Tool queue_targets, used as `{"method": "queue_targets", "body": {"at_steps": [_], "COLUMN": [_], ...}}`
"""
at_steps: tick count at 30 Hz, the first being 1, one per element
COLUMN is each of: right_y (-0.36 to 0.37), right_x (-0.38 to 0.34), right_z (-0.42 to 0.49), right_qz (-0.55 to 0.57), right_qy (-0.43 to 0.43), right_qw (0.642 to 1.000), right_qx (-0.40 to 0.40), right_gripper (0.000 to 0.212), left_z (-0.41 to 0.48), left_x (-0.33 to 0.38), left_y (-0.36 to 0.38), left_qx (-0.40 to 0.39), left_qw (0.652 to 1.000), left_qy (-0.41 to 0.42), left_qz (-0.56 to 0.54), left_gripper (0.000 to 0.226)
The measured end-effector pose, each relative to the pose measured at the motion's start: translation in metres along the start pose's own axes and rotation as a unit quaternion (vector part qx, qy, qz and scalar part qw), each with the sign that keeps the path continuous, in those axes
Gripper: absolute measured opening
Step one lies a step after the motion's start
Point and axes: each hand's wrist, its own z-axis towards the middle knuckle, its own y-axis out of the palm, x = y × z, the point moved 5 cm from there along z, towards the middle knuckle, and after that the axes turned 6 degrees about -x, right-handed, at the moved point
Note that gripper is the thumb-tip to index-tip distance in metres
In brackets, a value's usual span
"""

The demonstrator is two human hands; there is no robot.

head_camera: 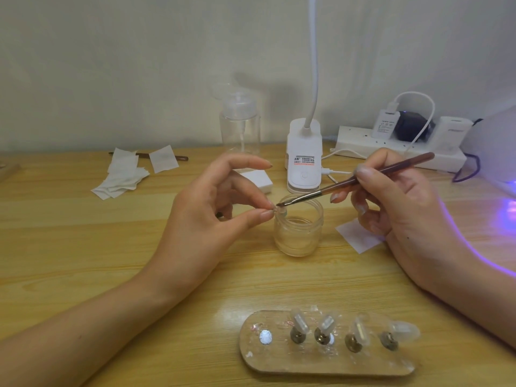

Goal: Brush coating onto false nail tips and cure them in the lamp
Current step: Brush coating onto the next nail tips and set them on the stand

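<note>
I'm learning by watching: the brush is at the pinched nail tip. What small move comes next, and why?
Probably stroke the brush along the nail tip: its bristles touch the tip, which the left hand pinches above the jar, and the right hand grips it.

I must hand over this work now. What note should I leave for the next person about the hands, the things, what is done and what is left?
Left hand: pinches one nail tip over the open jar.
Right hand: holds the brush, bristles at that tip.
Board, near table edge: four tips stand on it; one seat is empty.
Purple light at the right edge; the lamp itself is mostly out of view.
Done: coating of the held tip has begun. Whether the four tips are coated cannot be told.
Left: finish this tip, then cure.
</note>
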Motion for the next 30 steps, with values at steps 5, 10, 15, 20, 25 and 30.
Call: {"method": "queue_targets", "body": {"at_steps": [5, 10, 15, 20, 25, 30], "right_y": [-0.0059, -0.0024, -0.0045, -0.0043, -0.0025, -0.0056], "right_x": [0.0001, 0.001, -0.0014, 0.0003, -0.0036, 0.0016], "right_z": [-0.0002, -0.0002, -0.0008, -0.0005, -0.0012, -0.0014], "right_qz": [0.012, -0.006, 0.01, -0.012, 0.005, -0.008], "right_qy": [0.003, 0.01, -0.008, 0.002, -0.028, -0.006], "right_qw": [0.999, 1.0, 1.0, 1.0, 1.0, 1.0], "right_qx": [0.029, 0.014, 0.012, 0.024, -0.003, 0.019], "right_gripper": [0.019, 0.018, 0.018, 0.018, 0.022, 0.02], "left_z": [0.0001, 0.0002, 0.0001, -0.0004, -0.0002, -0.0009], "left_x": [-0.0001, -0.0002, 0.0008, 0.0008, 0.0005, 0.0005], "left_y": [0.0002, -0.0002, 0.0001, 0.0, 0.0001, 0.0], "left_qx": [0.0, 0.001, 0.002, 0.002, 0.0, -0.002], "left_qw": [1.0, 1.0, 1.0, 1.0, 1.0, 1.0], "left_qy": [0.008, 0.007, 0.006, 0.005, 0.001, 0.002], "left_qz": [0.014, 0.018, 0.02, 0.021, 0.022, 0.017], "left_gripper": [0.043, 0.042, 0.041, 0.04, 0.035, 0.034]}}
